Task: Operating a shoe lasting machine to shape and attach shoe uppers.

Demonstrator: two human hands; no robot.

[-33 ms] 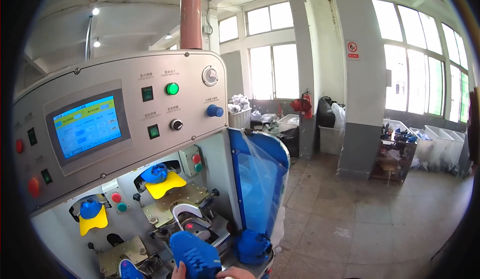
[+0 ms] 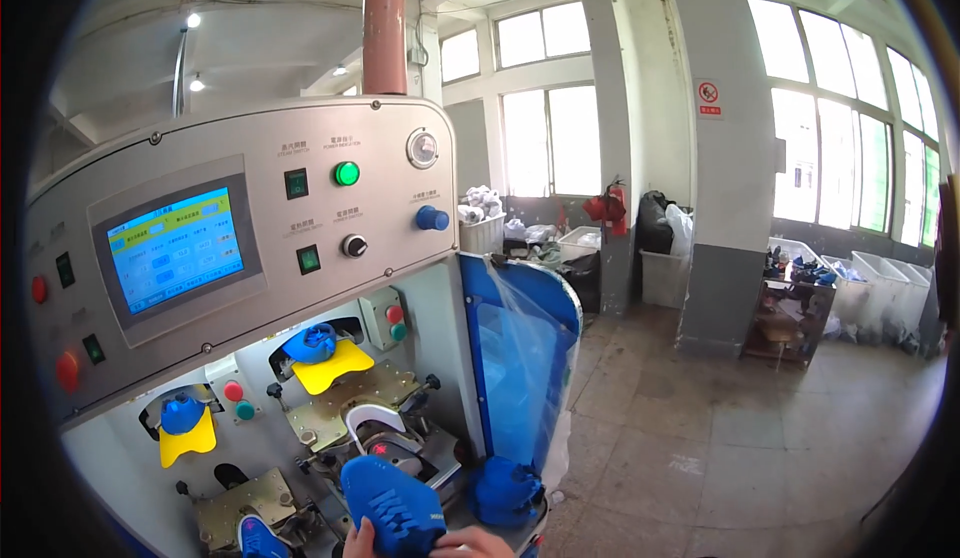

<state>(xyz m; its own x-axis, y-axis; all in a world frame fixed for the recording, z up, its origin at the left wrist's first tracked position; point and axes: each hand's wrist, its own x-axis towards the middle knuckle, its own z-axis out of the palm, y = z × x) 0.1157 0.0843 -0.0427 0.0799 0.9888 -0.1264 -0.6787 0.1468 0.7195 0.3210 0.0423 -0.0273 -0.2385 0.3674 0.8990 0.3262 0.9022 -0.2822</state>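
Note:
At the lower edge I hold a blue shoe upper with raised light-blue lettering on its side. My left hand grips its left lower edge, with the thumb showing. My right hand has its fingers bent at the upper's right lower edge; both hands are partly cut off. Just beyond is a machine station with a white curved form and a red light mark. A pile of blue uppers lies to the right on the machine's ledge. Another blue upper sits at the left station.
Above the stations is a grey control panel with a lit screen. Two blue uppers with yellow flaps sit in wall openings. A blue side guard flanks the machine. White bins and a wooden cabinet stand farther right.
The view has shifted very slightly. My right hand's fingers have moved a little at the upper's edge; the upper stays in nearly the same place.

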